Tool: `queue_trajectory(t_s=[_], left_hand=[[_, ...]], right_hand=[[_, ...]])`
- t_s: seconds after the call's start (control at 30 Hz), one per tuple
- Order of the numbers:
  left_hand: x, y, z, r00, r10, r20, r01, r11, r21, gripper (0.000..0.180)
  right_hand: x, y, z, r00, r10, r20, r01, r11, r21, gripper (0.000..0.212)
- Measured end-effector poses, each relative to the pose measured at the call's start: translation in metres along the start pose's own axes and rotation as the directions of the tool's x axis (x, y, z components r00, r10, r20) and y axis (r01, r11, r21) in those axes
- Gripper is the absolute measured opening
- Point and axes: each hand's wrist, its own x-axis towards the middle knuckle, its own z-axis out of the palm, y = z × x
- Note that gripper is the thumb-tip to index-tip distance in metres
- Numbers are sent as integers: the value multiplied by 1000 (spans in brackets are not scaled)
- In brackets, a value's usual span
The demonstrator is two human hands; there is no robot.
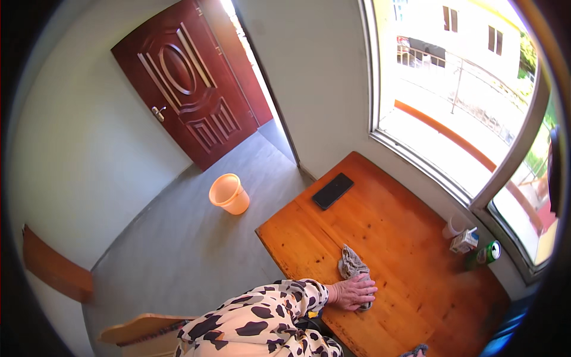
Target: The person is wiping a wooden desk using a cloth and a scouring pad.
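Note:
My left hand [351,292] lies palm down over a grey, crumpled cloth [352,262] on the wooden table [392,208]. Its fingers curve over the bunched fabric and press it to the tabletop. Part of the cloth sticks out past the hand on the far side. The left arm wears a cream sleeve with dark patches [256,318]. At the lower edge a small bit of grey, mottled fabric [414,350] shows with a sliver of skin beside it, likely my right hand; its fingers are cut off by the frame.
A black phone [332,191] lies near the table's far left edge. By the window stand a clear cup [454,226], a small carton [464,240] and a green can [485,254]. An orange bucket [230,194] stands on the floor before a dark red door [184,83]. A wooden chair [143,329] is lower left.

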Motion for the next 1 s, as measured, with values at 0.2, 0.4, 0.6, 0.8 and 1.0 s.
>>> queue_trajectory(t_s=[0.2,0.4,0.6,0.8,1.0], left_hand=[[5,3,2,999,-7,-42,5,999,-43,52],[4,2,3,998,-20,-56,17,999,-49,50],[8,3,-5,999,-30,-28,29,998,-55,51],[6,4,-2,999,-23,-24,21,998,-64,52],[4,4,-1,999,-29,-18,27,996,-80,55]], right_hand=[[15,-6,-6,993,-84,-80,88,995,48,10],[16,-1,-1,987,-95,-132,94,995,-12,13],[17,-5,-3,987,-98,-131,94,995,-35,14],[18,-12,-7,983,-102,-150,95,994,-53,15],[11,-8,-7,995,-71,-67,66,995,-72,10]])
